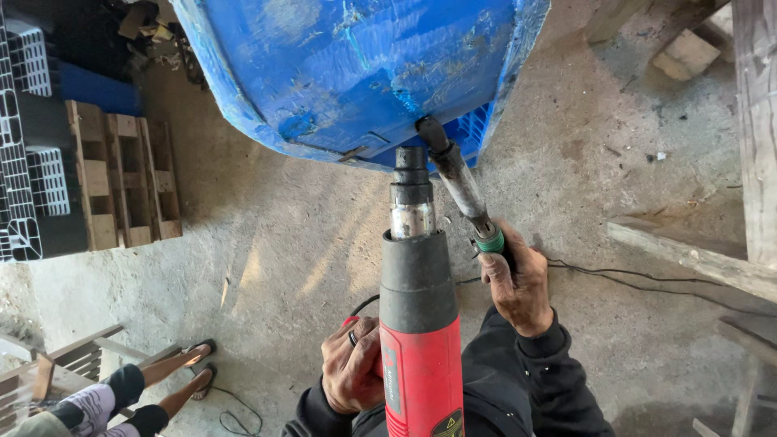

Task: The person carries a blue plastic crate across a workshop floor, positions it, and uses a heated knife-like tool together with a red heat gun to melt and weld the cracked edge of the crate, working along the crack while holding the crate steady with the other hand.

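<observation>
My left hand [350,364] grips the handle of a red and black heat gun [419,324] whose metal nozzle points up at the lower edge of a big blue plastic tub [348,73]. My right hand [518,279] holds a long metal tool with a green band [457,182]; its dark tip presses against the tub's edge just right of the nozzle. Both sleeves are dark. The tub's surface is scratched and scuffed.
A wooden pallet [121,182] and black plastic crates [28,137] lie at the left. Another person's legs in sandals [174,368] are at the lower left. Wooden planks [696,255] and a black cable [639,279] lie at the right on the concrete floor.
</observation>
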Tool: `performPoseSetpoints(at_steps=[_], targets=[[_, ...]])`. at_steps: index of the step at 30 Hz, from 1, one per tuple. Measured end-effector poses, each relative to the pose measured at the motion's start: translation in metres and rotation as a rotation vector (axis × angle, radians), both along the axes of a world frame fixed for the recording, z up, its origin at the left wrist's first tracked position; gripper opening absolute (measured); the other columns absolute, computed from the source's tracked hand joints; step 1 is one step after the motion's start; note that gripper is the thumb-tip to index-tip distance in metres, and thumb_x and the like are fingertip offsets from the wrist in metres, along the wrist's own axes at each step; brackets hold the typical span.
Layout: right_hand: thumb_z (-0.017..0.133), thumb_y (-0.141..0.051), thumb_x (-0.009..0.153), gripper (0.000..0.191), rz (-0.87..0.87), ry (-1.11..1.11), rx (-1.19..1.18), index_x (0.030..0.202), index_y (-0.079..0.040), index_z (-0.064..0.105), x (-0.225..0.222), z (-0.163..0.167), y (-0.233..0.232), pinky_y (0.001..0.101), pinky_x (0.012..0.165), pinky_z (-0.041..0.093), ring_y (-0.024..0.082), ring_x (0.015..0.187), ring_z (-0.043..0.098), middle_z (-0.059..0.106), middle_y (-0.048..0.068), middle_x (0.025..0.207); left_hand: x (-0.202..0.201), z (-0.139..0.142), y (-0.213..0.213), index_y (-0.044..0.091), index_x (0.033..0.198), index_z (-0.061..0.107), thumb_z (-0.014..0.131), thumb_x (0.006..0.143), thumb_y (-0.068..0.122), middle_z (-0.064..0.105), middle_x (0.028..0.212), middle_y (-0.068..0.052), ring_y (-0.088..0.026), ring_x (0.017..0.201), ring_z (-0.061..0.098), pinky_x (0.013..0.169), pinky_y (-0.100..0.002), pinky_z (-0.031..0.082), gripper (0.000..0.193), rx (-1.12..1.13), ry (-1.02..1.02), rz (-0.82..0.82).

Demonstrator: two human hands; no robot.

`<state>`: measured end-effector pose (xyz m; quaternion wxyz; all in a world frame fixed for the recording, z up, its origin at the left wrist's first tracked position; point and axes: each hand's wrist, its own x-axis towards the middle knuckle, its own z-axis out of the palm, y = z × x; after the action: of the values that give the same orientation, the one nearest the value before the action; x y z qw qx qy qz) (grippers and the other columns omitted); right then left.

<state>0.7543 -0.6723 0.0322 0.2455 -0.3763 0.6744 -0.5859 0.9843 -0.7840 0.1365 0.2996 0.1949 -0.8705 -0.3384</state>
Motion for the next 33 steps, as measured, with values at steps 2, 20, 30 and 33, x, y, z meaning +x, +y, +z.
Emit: performPoseSetpoints(at_steps=[2, 20, 30, 33], targets=[[0.057, -0.032, 0.106, 0.047, -0.003, 0.008, 0.021, 0.142, -0.002, 0.055, -0.001, -0.003, 0.001, 0.0238, 0.054, 0.051, 0.007, 0.061, 0.061, 0.065, 0.002, 0.079, 0.000, -0.001, 0.000, -0.002, 0.112, 0.067, 0.081, 0.075, 0.014, 0.070, 0.091, -0.012, -0.023, 0.070, 0.070, 0.062, -0.033, 0.054, 0.042, 0.017, 0.009, -0.009], [0.063, -0.026, 0.106, 0.048, -0.118, 0.190, -0.003, 0.146, -0.002, 0.052, 0.005, -0.011, -0.014, 0.0295, 0.068, 0.054, 0.015, 0.076, 0.066, 0.070, 0.009, 0.099, 0.003, -0.003, -0.002, -0.007, 0.116, 0.064, 0.075, 0.079, 0.006, 0.069, 0.091, -0.014, -0.027, 0.074, 0.072, 0.065, -0.037, 0.056, 0.040, 0.024, 0.098, -0.068], [0.059, -0.029, 0.107, 0.050, -0.065, 0.011, 0.002, 0.148, -0.002, 0.050, 0.019, -0.043, -0.005, 0.0238, 0.058, 0.051, 0.006, 0.066, 0.060, 0.066, 0.002, 0.085, 0.002, 0.002, 0.000, -0.005, 0.113, 0.067, 0.083, 0.075, 0.016, 0.071, 0.092, -0.015, -0.025, 0.072, 0.072, 0.063, -0.035, 0.055, 0.046, 0.036, -0.019, -0.034], [0.058, -0.029, 0.108, 0.048, -0.078, 0.004, 0.021, 0.146, -0.002, 0.052, 0.022, -0.052, -0.006, 0.0243, 0.057, 0.050, 0.007, 0.065, 0.058, 0.064, 0.002, 0.083, 0.003, 0.001, 0.002, -0.005, 0.114, 0.066, 0.083, 0.076, 0.017, 0.071, 0.096, -0.016, -0.026, 0.074, 0.073, 0.065, -0.034, 0.057, 0.047, 0.047, -0.031, -0.043]])
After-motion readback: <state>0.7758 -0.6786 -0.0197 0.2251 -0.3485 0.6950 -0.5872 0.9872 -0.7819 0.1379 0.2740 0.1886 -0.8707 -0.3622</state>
